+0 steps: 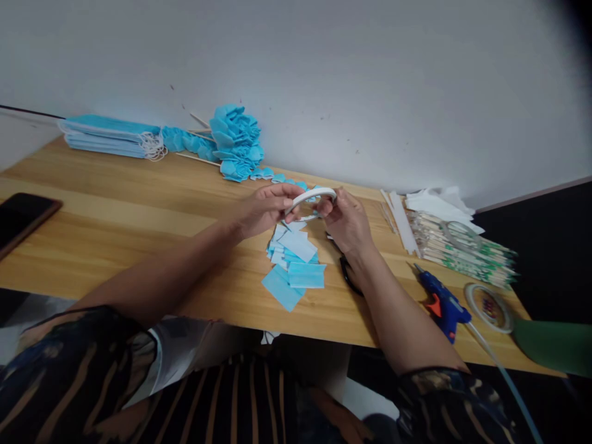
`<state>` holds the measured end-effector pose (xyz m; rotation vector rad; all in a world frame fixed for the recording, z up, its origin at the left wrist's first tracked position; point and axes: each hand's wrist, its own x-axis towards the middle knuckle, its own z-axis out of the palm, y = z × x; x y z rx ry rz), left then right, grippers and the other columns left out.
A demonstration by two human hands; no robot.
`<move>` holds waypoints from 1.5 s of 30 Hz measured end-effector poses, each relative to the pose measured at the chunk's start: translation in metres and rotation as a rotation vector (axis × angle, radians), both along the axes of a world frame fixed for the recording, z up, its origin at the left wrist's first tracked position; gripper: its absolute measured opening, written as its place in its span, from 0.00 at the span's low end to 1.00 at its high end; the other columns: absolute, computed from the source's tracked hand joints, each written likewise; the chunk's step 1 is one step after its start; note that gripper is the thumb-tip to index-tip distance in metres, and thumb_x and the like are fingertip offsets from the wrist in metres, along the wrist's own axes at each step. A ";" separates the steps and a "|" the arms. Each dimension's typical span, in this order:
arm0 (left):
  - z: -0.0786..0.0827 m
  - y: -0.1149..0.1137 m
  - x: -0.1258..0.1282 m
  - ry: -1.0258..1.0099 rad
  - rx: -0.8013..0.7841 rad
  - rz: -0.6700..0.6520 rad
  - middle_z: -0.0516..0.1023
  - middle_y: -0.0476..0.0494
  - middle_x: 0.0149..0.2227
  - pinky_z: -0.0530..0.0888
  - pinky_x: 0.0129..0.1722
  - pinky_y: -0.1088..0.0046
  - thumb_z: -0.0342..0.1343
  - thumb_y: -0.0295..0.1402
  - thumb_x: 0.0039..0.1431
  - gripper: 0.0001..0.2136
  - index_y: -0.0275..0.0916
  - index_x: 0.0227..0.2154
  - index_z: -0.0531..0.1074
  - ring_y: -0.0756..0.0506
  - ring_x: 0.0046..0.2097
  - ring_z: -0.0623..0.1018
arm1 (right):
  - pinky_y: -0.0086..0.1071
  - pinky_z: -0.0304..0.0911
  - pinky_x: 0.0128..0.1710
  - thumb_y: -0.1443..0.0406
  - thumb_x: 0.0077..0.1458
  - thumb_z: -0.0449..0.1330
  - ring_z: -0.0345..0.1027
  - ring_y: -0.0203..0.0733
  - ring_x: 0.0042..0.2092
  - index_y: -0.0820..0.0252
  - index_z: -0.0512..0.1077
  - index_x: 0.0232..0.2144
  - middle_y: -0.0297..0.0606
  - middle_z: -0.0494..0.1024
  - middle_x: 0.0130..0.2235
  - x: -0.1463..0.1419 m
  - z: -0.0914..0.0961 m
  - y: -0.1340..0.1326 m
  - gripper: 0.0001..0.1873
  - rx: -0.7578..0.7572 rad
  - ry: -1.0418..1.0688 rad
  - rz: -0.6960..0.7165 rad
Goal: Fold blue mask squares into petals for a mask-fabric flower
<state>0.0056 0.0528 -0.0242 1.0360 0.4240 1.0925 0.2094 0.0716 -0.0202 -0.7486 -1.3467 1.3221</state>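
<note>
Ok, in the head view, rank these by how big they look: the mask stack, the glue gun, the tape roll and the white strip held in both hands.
1. mask stack, largest even though it lies farthest away.
2. glue gun.
3. tape roll and white strip: these look alike, so not ranked.

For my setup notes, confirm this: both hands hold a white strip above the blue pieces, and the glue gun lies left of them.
Not quite: the head view shows the glue gun right of the blue pieces, not left. The rest stands.

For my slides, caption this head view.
Left hand and right hand hold a white strip over blue pieces on a wooden table.
</note>
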 end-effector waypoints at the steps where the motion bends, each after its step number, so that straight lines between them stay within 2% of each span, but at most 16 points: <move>1: 0.000 0.000 0.000 0.002 -0.007 -0.020 0.78 0.49 0.26 0.71 0.34 0.70 0.71 0.37 0.50 0.13 0.38 0.37 0.80 0.51 0.26 0.74 | 0.37 0.74 0.44 0.37 0.49 0.68 0.66 0.37 0.30 0.53 0.69 0.23 0.28 0.66 0.23 0.001 0.002 -0.002 0.29 0.011 -0.010 -0.003; 7: -0.001 -0.001 0.001 0.033 -0.010 -0.082 0.77 0.47 0.25 0.68 0.31 0.72 0.71 0.38 0.50 0.16 0.35 0.38 0.79 0.51 0.26 0.73 | 0.34 0.68 0.38 0.39 0.53 0.67 0.65 0.37 0.30 0.54 0.72 0.24 0.29 0.64 0.23 0.003 0.003 -0.003 0.27 0.097 -0.065 -0.006; 13: 0.002 -0.005 0.003 0.129 0.003 -0.105 0.76 0.46 0.25 0.66 0.31 0.72 0.70 0.39 0.51 0.14 0.33 0.34 0.79 0.51 0.26 0.71 | 0.33 0.60 0.31 0.39 0.53 0.67 0.60 0.37 0.28 0.54 0.77 0.25 0.29 0.65 0.22 0.004 0.003 -0.005 0.26 0.151 -0.128 -0.080; 23: 0.003 -0.004 0.001 0.154 -0.004 -0.083 0.71 0.50 0.21 0.63 0.27 0.74 0.71 0.42 0.50 0.15 0.34 0.31 0.78 0.52 0.24 0.69 | 0.34 0.61 0.32 0.42 0.54 0.67 0.63 0.37 0.28 0.52 0.81 0.27 0.29 0.68 0.22 0.004 0.003 -0.006 0.22 0.214 -0.142 -0.064; 29: 0.004 -0.004 0.001 0.179 -0.008 -0.079 0.72 0.48 0.21 0.62 0.26 0.74 0.71 0.42 0.49 0.16 0.33 0.31 0.80 0.52 0.25 0.69 | 0.33 0.61 0.31 0.44 0.58 0.66 0.64 0.36 0.28 0.53 0.81 0.27 0.31 0.73 0.24 0.003 0.010 -0.013 0.21 0.330 -0.290 -0.059; 33: 0.006 -0.001 -0.001 0.081 0.042 -0.022 0.70 0.50 0.21 0.70 0.33 0.72 0.70 0.43 0.51 0.15 0.35 0.31 0.79 0.51 0.26 0.71 | 0.34 0.66 0.36 0.42 0.56 0.67 0.68 0.38 0.31 0.52 0.82 0.32 0.32 0.76 0.27 -0.001 0.010 -0.012 0.22 0.176 -0.124 0.002; 36: 0.011 -0.001 -0.002 -0.023 0.078 0.029 0.69 0.51 0.21 0.75 0.42 0.67 0.69 0.44 0.51 0.14 0.37 0.28 0.78 0.51 0.25 0.69 | 0.37 0.70 0.43 0.39 0.50 0.69 0.70 0.40 0.35 0.53 0.78 0.30 0.33 0.75 0.29 -0.005 0.008 -0.010 0.26 0.013 0.015 0.099; 39: 0.013 -0.001 -0.002 -0.029 0.082 0.016 0.69 0.51 0.20 0.76 0.43 0.66 0.69 0.46 0.51 0.16 0.36 0.26 0.77 0.51 0.24 0.69 | 0.39 0.71 0.45 0.39 0.45 0.71 0.68 0.39 0.33 0.54 0.75 0.27 0.31 0.71 0.27 -0.007 0.009 -0.011 0.27 -0.084 0.075 0.164; 42: 0.008 0.000 -0.003 -0.002 0.088 -0.035 0.70 0.49 0.20 0.75 0.41 0.68 0.70 0.47 0.51 0.18 0.36 0.27 0.78 0.49 0.27 0.72 | 0.38 0.72 0.47 0.40 0.42 0.74 0.66 0.38 0.31 0.54 0.72 0.24 0.29 0.68 0.25 -0.006 0.011 -0.012 0.28 -0.104 0.113 0.143; 45: 0.004 0.002 -0.004 0.022 0.096 -0.055 0.72 0.48 0.22 0.74 0.40 0.69 0.70 0.48 0.52 0.18 0.35 0.29 0.80 0.47 0.30 0.75 | 0.37 0.72 0.47 0.41 0.43 0.75 0.66 0.37 0.32 0.54 0.71 0.21 0.29 0.68 0.24 -0.003 0.014 -0.012 0.27 -0.047 0.091 0.098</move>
